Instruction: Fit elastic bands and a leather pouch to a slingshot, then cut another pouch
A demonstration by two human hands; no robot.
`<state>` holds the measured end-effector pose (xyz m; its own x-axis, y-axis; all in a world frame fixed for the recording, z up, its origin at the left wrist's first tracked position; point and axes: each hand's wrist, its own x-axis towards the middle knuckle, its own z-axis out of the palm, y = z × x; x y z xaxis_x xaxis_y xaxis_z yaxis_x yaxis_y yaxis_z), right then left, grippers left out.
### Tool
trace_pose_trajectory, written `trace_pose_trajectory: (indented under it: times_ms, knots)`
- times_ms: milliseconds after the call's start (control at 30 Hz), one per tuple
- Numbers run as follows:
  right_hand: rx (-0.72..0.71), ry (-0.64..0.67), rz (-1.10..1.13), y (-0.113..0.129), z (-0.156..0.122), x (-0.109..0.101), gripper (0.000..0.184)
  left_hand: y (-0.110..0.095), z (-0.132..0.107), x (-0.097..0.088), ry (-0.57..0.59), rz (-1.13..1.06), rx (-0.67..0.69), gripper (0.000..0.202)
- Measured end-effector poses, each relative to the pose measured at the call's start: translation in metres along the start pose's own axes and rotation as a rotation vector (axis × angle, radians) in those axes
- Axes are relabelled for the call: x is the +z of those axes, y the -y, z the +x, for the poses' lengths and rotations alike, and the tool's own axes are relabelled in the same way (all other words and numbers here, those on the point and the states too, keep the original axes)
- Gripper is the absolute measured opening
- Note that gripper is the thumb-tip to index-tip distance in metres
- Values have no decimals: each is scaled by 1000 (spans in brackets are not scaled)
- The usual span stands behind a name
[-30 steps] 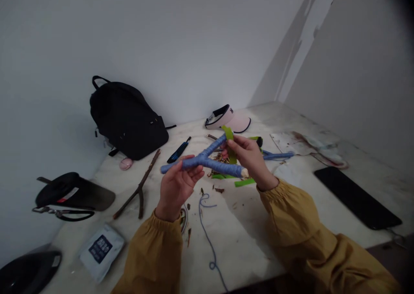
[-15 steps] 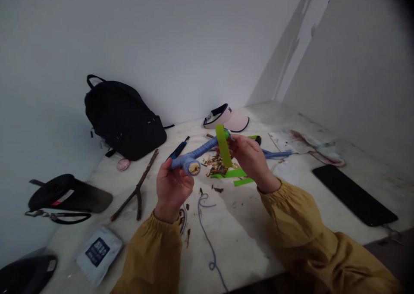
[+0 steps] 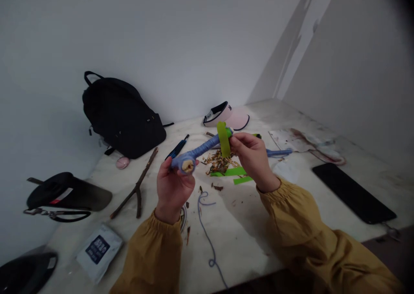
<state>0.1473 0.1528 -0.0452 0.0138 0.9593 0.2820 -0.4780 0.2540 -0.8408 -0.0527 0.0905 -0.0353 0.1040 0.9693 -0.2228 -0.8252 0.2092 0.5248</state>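
Blue-wound forked stick [image 3: 205,148], raw wood end [image 3: 188,166]
Gripped in left hand [image 3: 173,192], pinched by right hand [image 3: 254,159] beside flat green strip [image 3: 224,142].

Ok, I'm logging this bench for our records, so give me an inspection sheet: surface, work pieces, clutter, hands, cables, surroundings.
Surface: pale tabletop, strewn with brown bark scraps.
Job's things: forked stick wrapped in blue cord; flat lime-green strip near its far tip.
Clutter: black fabric backpack, pink visor with dark trim, bare brown forked twig, dark cylindrical tumbler, black phone-like slab.
Hands: left hand holds the stick near its pale cut end; right hand is at the far tip, grip partly hidden.
Cables: loose thin blue cord; something at the slab's near corner, too unclear to identify.
Surroundings: plain whitish walls behind and right.
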Motion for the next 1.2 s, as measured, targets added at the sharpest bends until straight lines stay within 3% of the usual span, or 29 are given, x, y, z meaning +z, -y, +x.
trace_pose_trajectory:
  times_ms: [100, 300, 500, 633, 733, 833, 900, 933, 1000, 1133, 1200]
  knots:
    - [-7, 12, 13, 1, -1, 2, 22, 1, 1, 0, -14, -15, -9, 38]
    - [119, 217, 28, 2, -3, 5, 25, 6, 0, 3, -29, -32, -57, 45]
    - [88, 133, 4, 4, -10, 11, 23, 10, 0, 5, -15, -58, -27, 50]
    - [67, 150, -74, 8, -12, 13, 17, 9, 0, 4, 62, -109, 44, 46]
    - [174, 338, -285, 9, -9, 6, 14, 5, -2, 2, 125, -138, 82, 45]
    - [201, 759, -771, 9, -4, -9, 11, 0, -3, 0, 156, -130, 90, 45]
    - [148, 987, -1058, 10, -1, -18, 42, -3, -2, -2, 177, -113, 86, 40]
    - [113, 1022, -1118, 11, 1, -21, 56, -5, -1, -2, 186, -101, 83, 37]
    - [52, 897, -1038, 15, 3, -23, 60, -6, 0, -4, 202, -79, 78, 31]
    - [-50, 284, -491, 28, -2, -12, 22, -3, 2, -7, 232, -39, 75, 22]
    - [-150, 91, -276, 35, -8, -3, 14, 0, 1, -8, 247, -19, 71, 24]
